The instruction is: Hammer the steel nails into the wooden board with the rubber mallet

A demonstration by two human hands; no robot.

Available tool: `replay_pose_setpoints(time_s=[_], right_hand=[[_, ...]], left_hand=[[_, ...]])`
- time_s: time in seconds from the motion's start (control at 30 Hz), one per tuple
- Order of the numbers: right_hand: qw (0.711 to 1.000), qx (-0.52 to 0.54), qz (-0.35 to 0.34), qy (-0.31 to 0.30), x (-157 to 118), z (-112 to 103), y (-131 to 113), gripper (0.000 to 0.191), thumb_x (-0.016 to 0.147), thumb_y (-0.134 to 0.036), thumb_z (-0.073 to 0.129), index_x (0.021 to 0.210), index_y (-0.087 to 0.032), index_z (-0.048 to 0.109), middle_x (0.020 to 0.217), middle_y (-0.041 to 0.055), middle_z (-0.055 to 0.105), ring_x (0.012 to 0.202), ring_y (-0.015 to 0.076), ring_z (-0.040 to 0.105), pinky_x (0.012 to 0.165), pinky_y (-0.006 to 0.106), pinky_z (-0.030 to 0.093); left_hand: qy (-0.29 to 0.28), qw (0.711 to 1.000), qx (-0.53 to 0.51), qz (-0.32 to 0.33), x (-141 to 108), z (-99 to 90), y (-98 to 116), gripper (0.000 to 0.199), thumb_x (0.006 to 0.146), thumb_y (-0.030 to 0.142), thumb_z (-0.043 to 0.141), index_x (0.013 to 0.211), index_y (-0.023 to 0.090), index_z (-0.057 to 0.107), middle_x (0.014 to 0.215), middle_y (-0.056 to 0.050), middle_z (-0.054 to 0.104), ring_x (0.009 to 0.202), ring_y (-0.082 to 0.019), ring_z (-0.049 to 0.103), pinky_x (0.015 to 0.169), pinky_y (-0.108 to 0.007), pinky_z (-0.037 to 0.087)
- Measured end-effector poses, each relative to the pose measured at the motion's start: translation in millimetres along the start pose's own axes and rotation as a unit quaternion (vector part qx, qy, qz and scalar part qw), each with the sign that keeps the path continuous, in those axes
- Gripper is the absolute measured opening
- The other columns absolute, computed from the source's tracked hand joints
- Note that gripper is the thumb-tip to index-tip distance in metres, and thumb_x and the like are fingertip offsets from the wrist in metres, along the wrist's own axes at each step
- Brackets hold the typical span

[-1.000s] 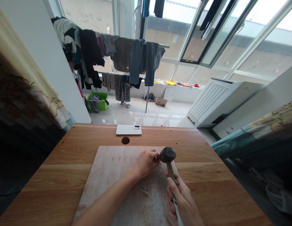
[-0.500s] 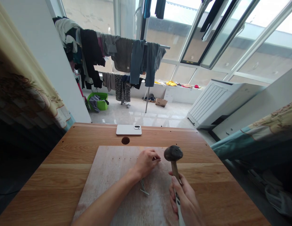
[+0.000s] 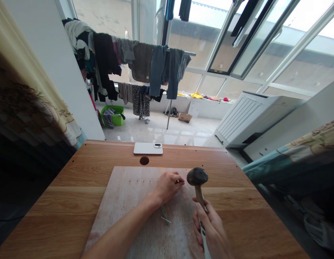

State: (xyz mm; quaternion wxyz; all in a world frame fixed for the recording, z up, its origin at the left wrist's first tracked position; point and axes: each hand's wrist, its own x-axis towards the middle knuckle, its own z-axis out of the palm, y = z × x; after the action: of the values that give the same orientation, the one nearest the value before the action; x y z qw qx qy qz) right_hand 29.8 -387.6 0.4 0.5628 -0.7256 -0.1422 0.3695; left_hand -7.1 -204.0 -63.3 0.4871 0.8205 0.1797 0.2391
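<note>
My right hand (image 3: pixel 210 225) is wrapped round the handle of a rubber mallet (image 3: pixel 197 176), its dark round head raised up and just right of my left hand. My left hand (image 3: pixel 169 185) rests on a worn, pale wooden board (image 3: pixel 107 212), thumb and fingertips pinched together near the board's far right part. What sits in the pinch is too small to make out. Beneath my left wrist lie several thin, pale nail-like sticks (image 3: pixel 165 218), partly hidden by the forearm. A row of small dark dots (image 3: pixel 143 181) runs across the board, left of that hand.
The board lies on a wooden table (image 3: pixel 56 205). Beyond it are a white phone (image 3: pixel 147 148) and a round hole (image 3: pixel 144 160) in the tabletop. Farther off stand a loaded clothes rack (image 3: pixel 145 68), a green basket (image 3: pixel 119 119) and a white appliance (image 3: pixel 245 115). Curtains hang at both sides.
The mallet head has shifted very slightly left, toward my left hand. My left hand keeps its pinch at the same spot on the board.
</note>
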Motion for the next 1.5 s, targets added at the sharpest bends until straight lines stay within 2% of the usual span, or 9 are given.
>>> replay_pose_setpoints(time_s=[0.4, 0.77, 1.0, 1.13, 1.27, 1.5], right_hand=[[1.000, -0.003, -0.001, -0.005, -0.5, 0.8, -1.8, 0.075, 0.077, -0.082, 0.069, 0.117, -0.021, 0.052, 0.058, -0.0100, 0.049, 0.036, 0.0091, 0.040, 0.029, 0.019, 0.036], [1.000, -0.014, 0.010, -0.002, 0.4, 3.9, -5.2, 0.087, 0.071, -0.086, 0.069, 0.123, -0.019, 0.051, 0.057, -0.0103, 0.048, 0.036, 0.0092, 0.037, 0.028, 0.019, 0.035], [0.999, -0.047, 0.007, -0.005, 2.4, 3.5, 3.5, 0.071, 0.076, -0.083, 0.067, 0.108, -0.021, 0.054, 0.059, -0.0097, 0.046, 0.037, 0.0087, 0.039, 0.030, 0.019, 0.036], [0.999, -0.038, 0.006, 0.001, 1.4, 3.8, 5.1, 0.077, 0.075, -0.081, 0.068, 0.120, -0.020, 0.056, 0.059, -0.0091, 0.048, 0.035, 0.0098, 0.040, 0.029, 0.021, 0.037], [0.999, -0.047, 0.007, 0.003, 0.7, 6.1, 4.4, 0.081, 0.073, -0.083, 0.068, 0.120, -0.019, 0.056, 0.058, -0.0098, 0.047, 0.035, 0.0095, 0.040, 0.028, 0.021, 0.037], [0.997, -0.023, -0.066, 0.014, 0.3, 1.0, -0.2, 0.075, 0.082, -0.079, 0.065, 0.125, -0.018, 0.053, 0.058, -0.0095, 0.047, 0.035, 0.0097, 0.041, 0.028, 0.020, 0.037]], left_hand=[[0.010, 1.000, -0.011, -0.012, 0.2, -0.6, 2.1, 0.007, 0.085, 0.019, 0.076, 0.086, 0.018, 0.083, 0.086, -0.005, 0.075, 0.074, -0.016, 0.066, 0.073, -0.025, 0.049], [0.003, 1.000, -0.016, -0.010, -0.6, 1.7, -1.4, 0.010, 0.086, 0.017, 0.073, 0.087, 0.018, 0.083, 0.087, -0.004, 0.075, 0.072, -0.015, 0.066, 0.069, -0.024, 0.049], [0.001, 1.000, 0.006, -0.001, -0.1, 1.0, -0.5, 0.013, 0.085, 0.011, 0.071, 0.086, 0.018, 0.083, 0.085, -0.004, 0.075, 0.072, -0.015, 0.066, 0.068, -0.023, 0.048], [-0.003, 1.000, 0.010, -0.004, 0.3, 0.7, 0.0, 0.011, 0.085, 0.015, 0.072, 0.086, 0.018, 0.082, 0.085, -0.004, 0.075, 0.071, -0.015, 0.065, 0.067, -0.023, 0.048], [-0.006, 1.000, 0.015, -0.008, 0.5, 0.2, 0.9, 0.012, 0.085, 0.013, 0.071, 0.085, 0.018, 0.082, 0.083, -0.004, 0.074, 0.070, -0.014, 0.064, 0.067, -0.024, 0.048], [0.001, 1.000, 0.002, -0.011, -0.6, 1.2, 0.7, 0.008, 0.085, 0.016, 0.074, 0.086, 0.018, 0.081, 0.088, -0.005, 0.076, 0.075, -0.016, 0.068, 0.073, -0.026, 0.051]])
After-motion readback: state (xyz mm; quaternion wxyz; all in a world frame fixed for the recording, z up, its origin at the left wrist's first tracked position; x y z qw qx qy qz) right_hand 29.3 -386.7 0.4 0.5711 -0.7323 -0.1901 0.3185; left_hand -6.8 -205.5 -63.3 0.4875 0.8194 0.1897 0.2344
